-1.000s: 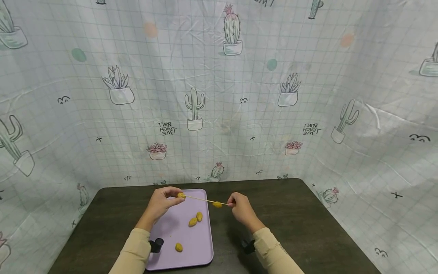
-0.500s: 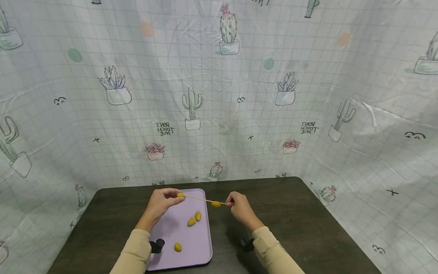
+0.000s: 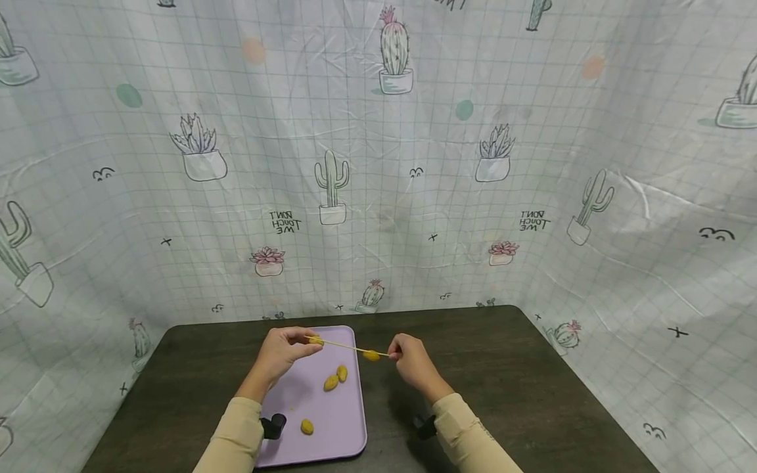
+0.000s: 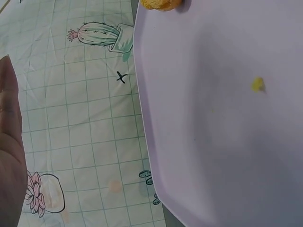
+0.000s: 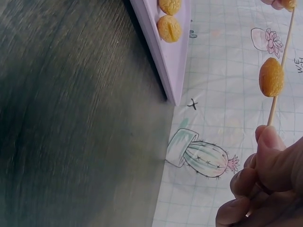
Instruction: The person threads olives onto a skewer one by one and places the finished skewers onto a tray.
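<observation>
My right hand (image 3: 411, 362) pinches the lower end of a thin wooden skewer (image 5: 287, 41) between thumb and fingers. A wrinkled yellow oval piece (image 5: 271, 78), like a small fruit, is threaded on the skewer close to those fingers. Above the purple tray (image 3: 355, 420), my left hand (image 3: 281, 355) pinches a second yellow oval piece (image 3: 317, 341) at the skewer's far end. In the head view the stick's tip overlaps this piece and reaches the left fingertips. The left wrist view catches only the edge of the left hand (image 4: 10, 127); its grip is out of frame there.
Two yellow pieces (image 3: 332, 382) lie close together on the tray, and another single piece (image 3: 307, 427) lies near its front. A yellow crumb (image 4: 258, 84) is on the tray floor. Around the tray is a dark wooden table (image 3: 503, 394), backed by a cactus-print curtain (image 3: 378, 249).
The skewer's far end now shows overlapping the left piece and reaching the left fingers, where before it ended at the piece. My right hand has shifted slightly left and down.
</observation>
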`<control>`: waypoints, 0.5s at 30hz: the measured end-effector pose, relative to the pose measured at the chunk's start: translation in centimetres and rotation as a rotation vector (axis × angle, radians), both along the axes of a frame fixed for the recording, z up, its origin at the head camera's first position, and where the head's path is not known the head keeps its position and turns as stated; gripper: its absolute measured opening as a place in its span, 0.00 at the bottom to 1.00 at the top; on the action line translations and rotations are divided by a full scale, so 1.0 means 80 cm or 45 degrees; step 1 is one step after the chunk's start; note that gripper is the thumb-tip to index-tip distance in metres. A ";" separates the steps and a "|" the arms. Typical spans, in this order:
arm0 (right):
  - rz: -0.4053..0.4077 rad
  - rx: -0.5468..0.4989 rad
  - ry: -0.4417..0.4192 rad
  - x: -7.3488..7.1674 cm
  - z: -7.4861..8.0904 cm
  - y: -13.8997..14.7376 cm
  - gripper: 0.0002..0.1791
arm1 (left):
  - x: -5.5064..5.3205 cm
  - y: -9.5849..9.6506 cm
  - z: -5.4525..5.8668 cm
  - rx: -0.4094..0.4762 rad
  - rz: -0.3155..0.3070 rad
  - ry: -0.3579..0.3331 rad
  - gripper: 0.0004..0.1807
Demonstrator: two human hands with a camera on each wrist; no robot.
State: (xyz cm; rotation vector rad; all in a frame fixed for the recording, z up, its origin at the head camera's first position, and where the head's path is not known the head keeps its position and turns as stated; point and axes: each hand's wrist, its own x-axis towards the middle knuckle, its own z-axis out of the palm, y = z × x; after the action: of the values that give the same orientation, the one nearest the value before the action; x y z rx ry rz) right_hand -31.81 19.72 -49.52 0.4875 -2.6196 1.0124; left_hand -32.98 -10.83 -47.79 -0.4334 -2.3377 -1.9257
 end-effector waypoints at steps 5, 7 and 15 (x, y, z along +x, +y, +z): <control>0.040 -0.005 0.097 -0.001 -0.001 -0.004 0.16 | 0.001 0.000 0.002 -0.012 -0.009 0.003 0.14; 0.040 -0.011 0.092 -0.001 0.001 -0.006 0.16 | 0.002 0.000 0.003 -0.016 -0.006 0.006 0.13; 0.007 0.000 -0.008 0.001 0.007 -0.017 0.16 | 0.003 0.003 0.003 -0.008 0.000 -0.014 0.12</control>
State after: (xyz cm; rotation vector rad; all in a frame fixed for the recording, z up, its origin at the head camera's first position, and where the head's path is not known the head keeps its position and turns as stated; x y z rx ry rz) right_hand -31.71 18.33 -48.93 0.4920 -2.6255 1.0171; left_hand -32.73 -10.58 -47.56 -0.4246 -2.3511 -1.9257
